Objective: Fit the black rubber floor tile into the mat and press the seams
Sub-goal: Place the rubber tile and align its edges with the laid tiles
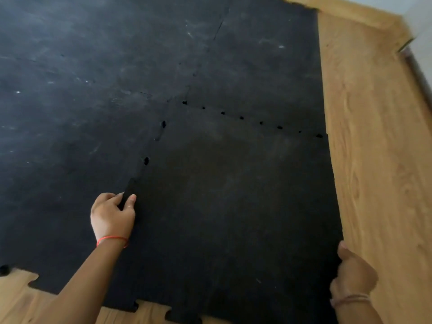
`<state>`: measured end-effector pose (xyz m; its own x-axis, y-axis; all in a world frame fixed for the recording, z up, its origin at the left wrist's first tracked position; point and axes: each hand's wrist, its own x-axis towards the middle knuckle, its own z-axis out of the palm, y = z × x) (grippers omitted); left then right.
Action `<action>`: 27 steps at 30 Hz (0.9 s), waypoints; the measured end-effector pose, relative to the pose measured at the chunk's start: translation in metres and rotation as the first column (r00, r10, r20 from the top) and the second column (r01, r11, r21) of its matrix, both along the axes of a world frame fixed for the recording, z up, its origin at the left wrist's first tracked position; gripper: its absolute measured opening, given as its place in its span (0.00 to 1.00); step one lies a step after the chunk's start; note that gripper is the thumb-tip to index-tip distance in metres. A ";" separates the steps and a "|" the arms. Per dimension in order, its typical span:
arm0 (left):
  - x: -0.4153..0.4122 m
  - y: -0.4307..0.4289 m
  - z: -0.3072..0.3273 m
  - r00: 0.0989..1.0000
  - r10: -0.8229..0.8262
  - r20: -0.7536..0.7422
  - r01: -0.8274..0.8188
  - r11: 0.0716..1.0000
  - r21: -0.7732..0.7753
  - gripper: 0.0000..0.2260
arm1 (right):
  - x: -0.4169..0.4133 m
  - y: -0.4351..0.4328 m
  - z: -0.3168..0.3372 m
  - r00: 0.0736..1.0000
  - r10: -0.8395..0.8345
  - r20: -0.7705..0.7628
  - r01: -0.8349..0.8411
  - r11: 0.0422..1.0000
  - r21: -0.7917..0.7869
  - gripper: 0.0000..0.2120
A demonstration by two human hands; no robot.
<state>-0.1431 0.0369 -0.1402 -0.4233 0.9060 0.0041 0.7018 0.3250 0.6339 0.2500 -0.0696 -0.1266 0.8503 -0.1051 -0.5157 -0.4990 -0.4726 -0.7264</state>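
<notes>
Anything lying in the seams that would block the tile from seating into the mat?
Nothing visible. The tile already lies against the mat; small dark gaps show along the far seam and left seam, no loose object in them. Left hand pinches a raised tab, right hand grips the tile's right edge.

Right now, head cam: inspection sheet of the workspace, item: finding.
Surface: wood floor, bare along the right and near edge.
Job's things: black rubber tile lying in the mat; small gaps show along the far seam and left seam; a tab on the left seam is lifted.
Clutter: nothing seen.
Grippers: left hand pinches the lifted tab; right hand grips the tile's right edge.
Cables: nothing seen.
Surroundings: wall base at top right, with a metal bar lying along it.
</notes>
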 end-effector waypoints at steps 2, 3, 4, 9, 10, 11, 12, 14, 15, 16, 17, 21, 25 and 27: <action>0.006 0.000 -0.002 1.000 0.009 0.006 -0.009 1.000 -0.001 0.14 | 0.005 0.000 0.006 1.000 -0.002 0.019 0.001 1.000 0.026 0.18; 0.008 -0.001 -0.002 1.000 0.018 0.009 -0.018 1.000 -0.006 0.13 | 0.005 -0.001 0.008 0.997 0.030 0.065 -0.032 0.999 0.036 0.12; 0.010 0.000 -0.003 0.999 0.031 0.014 -0.031 0.999 -0.009 0.13 | 0.003 -0.002 0.008 0.991 0.068 0.117 -0.073 0.997 0.037 0.06; 0.016 0.008 -0.004 0.997 0.050 0.064 -0.050 0.999 0.000 0.12 | -0.010 -0.009 -0.011 0.956 0.234 0.177 -0.230 0.972 -0.041 0.14; 0.015 0.009 -0.004 0.996 0.049 0.072 -0.049 0.999 -0.004 0.12 | -0.011 -0.008 -0.013 0.949 0.263 0.172 -0.254 0.964 -0.072 0.14; 0.015 0.009 -0.004 0.996 0.047 0.072 -0.046 0.999 -0.021 0.12 | -0.011 -0.007 -0.013 0.942 0.292 0.163 -0.276 0.954 -0.114 0.14; 0.015 0.008 -0.004 0.997 0.040 0.068 -0.038 0.999 -0.035 0.13 | -0.011 -0.007 -0.013 0.939 0.308 0.154 -0.286 0.947 -0.148 0.14; 0.015 0.005 -0.004 0.999 0.023 0.049 -0.021 0.999 -0.039 0.14 | -0.013 -0.007 -0.009 0.939 0.315 0.139 -0.291 0.942 -0.171 0.15; 0.016 0.002 -0.003 0.999 0.019 0.031 -0.018 0.999 -0.040 0.15 | -0.013 -0.007 -0.008 0.935 0.324 0.142 -0.296 0.936 -0.189 0.15; 0.018 -0.001 -0.003 1.000 0.018 0.009 -0.018 0.999 -0.039 0.16 | -0.014 -0.006 -0.006 0.933 0.328 0.147 -0.297 0.934 -0.200 0.15; 0.020 -0.004 -0.003 1.000 0.017 -0.009 -0.018 0.999 -0.032 0.16 | -0.014 -0.005 -0.004 0.932 0.331 0.148 -0.298 0.932 -0.205 0.15; 0.024 -0.008 -0.001 0.999 0.038 0.013 -0.038 0.999 -0.023 0.17 | -0.011 -0.006 0.000 0.922 0.365 0.128 -0.324 0.909 -0.262 0.13; 0.017 -0.004 -0.002 0.998 0.054 0.037 -0.053 0.998 -0.020 0.17 | -0.010 -0.005 0.001 0.905 0.422 0.054 -0.385 0.867 -0.318 0.14; 0.016 -0.006 -0.003 0.997 0.069 0.021 -0.069 0.997 -0.022 0.16 | -0.012 -0.005 -0.002 0.905 0.425 0.036 -0.388 0.856 -0.341 0.14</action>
<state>-0.1272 0.0310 -0.1435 -0.4845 0.8744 -0.0250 0.6631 0.3858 0.6414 0.2385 -0.0745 -0.1282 0.9006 0.1194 -0.4179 -0.1402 -0.8304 -0.5393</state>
